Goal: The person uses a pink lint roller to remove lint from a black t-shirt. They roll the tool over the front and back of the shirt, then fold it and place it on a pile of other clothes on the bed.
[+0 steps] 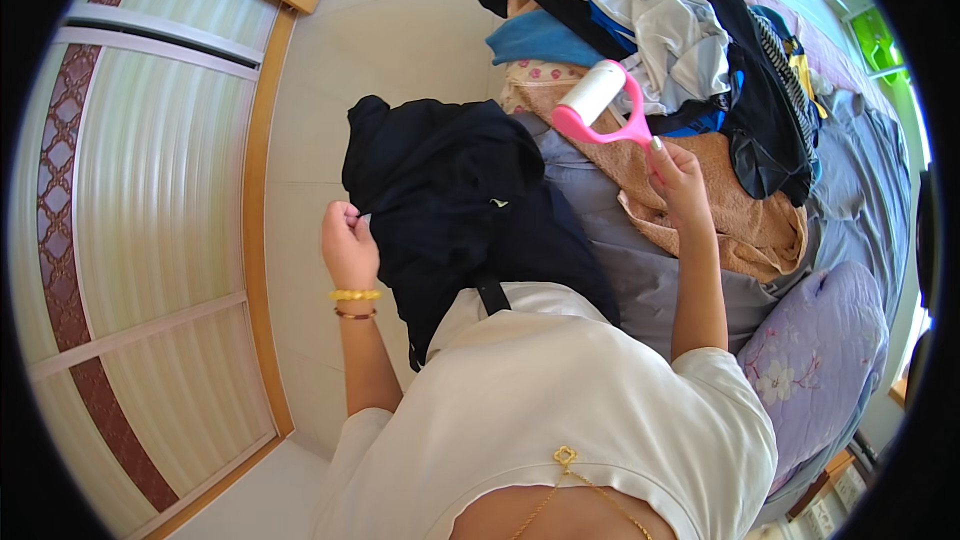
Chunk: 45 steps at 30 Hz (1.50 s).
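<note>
A dark garment (pixel 435 172) lies spread over my lap, with a small light-green mark on it. At its left edge, my left hand (pixel 349 240) pinches the cloth between thumb and fingers. Up to the right, my right hand (pixel 675 178) grips the pink handle of a lint roller (pixel 595 94). The roller's white cylinder is raised in the air, apart from the dark garment. Behind it, in the picture, lie the heaped clothes on the bed.
A pile holds a white shiny garment (pixel 645 15), a blue cloth (pixel 547 39) and a tan towel (pixel 739 202). Grey bedding (pixel 652 281) lies under it. A floral quilted pillow (pixel 814 360) sits right. Sliding wardrobe doors (pixel 169 180) stand left, beyond the tiled floor (pixel 304 157).
</note>
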Available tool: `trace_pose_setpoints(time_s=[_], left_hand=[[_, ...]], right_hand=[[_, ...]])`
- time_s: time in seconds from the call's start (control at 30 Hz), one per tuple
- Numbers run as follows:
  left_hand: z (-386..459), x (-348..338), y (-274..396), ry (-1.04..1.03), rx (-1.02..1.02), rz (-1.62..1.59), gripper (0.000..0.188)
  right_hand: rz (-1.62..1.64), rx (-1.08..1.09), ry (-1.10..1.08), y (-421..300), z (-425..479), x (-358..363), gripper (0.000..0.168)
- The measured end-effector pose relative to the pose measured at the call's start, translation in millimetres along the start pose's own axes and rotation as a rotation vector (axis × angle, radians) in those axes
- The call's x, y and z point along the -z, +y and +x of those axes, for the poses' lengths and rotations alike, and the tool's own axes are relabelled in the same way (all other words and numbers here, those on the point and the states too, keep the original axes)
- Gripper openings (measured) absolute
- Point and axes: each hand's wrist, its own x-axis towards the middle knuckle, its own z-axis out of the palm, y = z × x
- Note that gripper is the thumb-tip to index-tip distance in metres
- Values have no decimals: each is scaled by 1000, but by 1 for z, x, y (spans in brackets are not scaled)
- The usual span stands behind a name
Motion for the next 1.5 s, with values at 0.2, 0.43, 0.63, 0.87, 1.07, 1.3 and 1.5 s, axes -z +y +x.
trace_pose_setpoints(time_s=[0.2,0.43,0.63,0.87,1.07,1.3,1.5], left_hand=[[-11,-31,64,-1,-401,-11,20],[-8,-49,38,-64,-354,94,24],[-6,-41,59,-127,-461,64,32],[9,-66,72,-275,-656,101,25],[26,-55,42,-196,-313,-431,5],[41,9,2,3,303,-1097,9],[53,21,-14,101,314,-1141,5]], right_hand=[[-110,85,-206,2,14,-99,35],[-994,-19,-349,4,10,-13,42],[-641,35,-46,-32,-10,26,42],[-370,-131,-225,33,29,-59,39],[-755,-16,-142,18,2,39,45],[-152,38,-22,-6,23,-35,42],[-63,140,-335,2,40,-167,43]])
